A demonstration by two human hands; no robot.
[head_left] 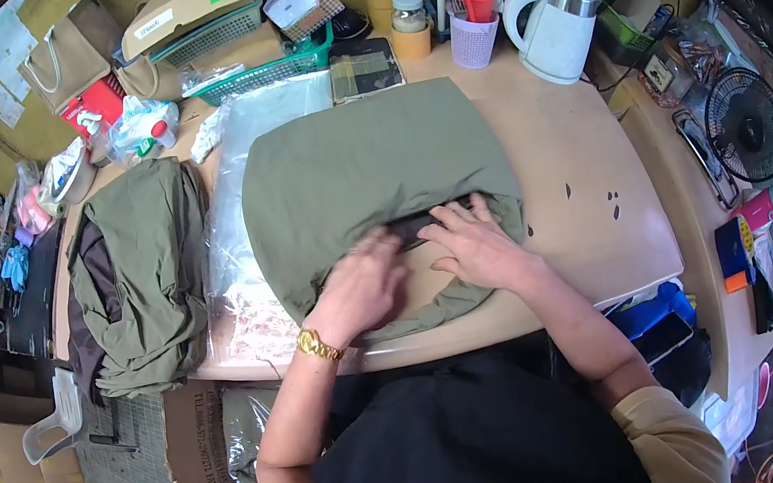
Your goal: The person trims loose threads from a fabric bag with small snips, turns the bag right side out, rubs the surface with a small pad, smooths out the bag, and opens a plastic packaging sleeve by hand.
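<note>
A beige table (584,149) stands amid clutter. On it, the right hand's grip (480,245) is loose, fingers spread over the dark patch (413,229) near the front edge of an olive garment (373,153); the left hand (361,284) is beside it, too blurred to tell its grip. The garment seems only partly flattened: its far part is mostly smooth, its near edge bunched. Left of it lies a crumpled second garment (145,280).
</note>
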